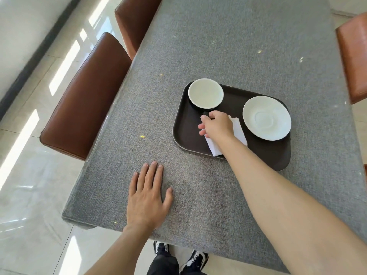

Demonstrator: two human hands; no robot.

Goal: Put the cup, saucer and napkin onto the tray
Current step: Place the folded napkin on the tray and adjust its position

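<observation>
Right hand (216,125) apparently pinches cup (205,93) handle on tray (184,124).

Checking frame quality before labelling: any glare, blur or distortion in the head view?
Head view: sharp, no motion blur; wide-angle bend bows the table edges; sun glare streaks the floor at left; cup and saucer are bright but readable on the tray; right hand hides part of the napkin.

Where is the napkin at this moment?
In the head view, the white napkin lies on the dark tray, between the cup and the saucer, partly hidden under the right hand.
</observation>
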